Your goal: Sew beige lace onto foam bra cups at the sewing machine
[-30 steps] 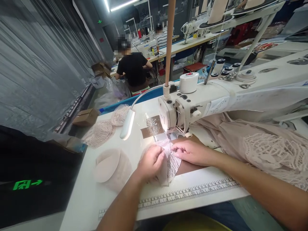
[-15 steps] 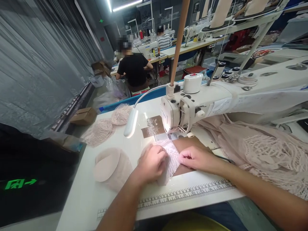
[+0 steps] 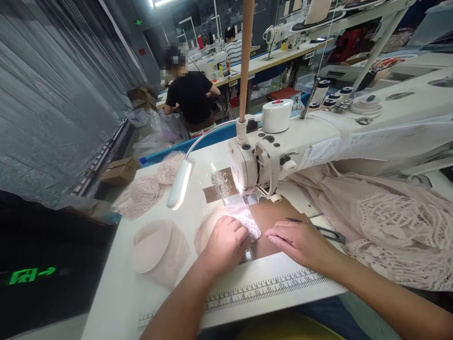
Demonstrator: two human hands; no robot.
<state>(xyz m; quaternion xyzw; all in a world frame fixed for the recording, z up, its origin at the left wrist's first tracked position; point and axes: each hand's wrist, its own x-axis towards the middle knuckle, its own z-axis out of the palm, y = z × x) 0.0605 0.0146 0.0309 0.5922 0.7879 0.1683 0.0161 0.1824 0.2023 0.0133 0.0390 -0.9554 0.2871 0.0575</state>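
Note:
My left hand (image 3: 226, 241) lies with curled fingers over a piece of white lace (image 3: 248, 221) on beige mesh (image 3: 205, 229), pressing it to the table. The far edge of the lace reaches up to the needle area of the white sewing machine (image 3: 242, 170). My right hand (image 3: 295, 241) is closed, thumb against fingers, just right of the lace's corner over the brown plate (image 3: 271, 215); whether anything is in its fingertips is hidden. Behind that hand lie dark thread snips (image 3: 332, 234), partly covered by it.
Beige cup pieces (image 3: 155, 250) and lace pieces (image 3: 141, 193) lie on the left of the white table (image 3: 116, 264). A lamp (image 3: 180, 184) hangs over it. Beige lace garments (image 3: 399, 217) are heaped at right. A ruler strip (image 3: 262, 290) runs along the front. Co-workers sit beyond.
The lace has shifted and less of it shows beside my left hand. My right hand has moved slightly right, off the lace's edge. The camera view has turned a little, and more of the snips shows.

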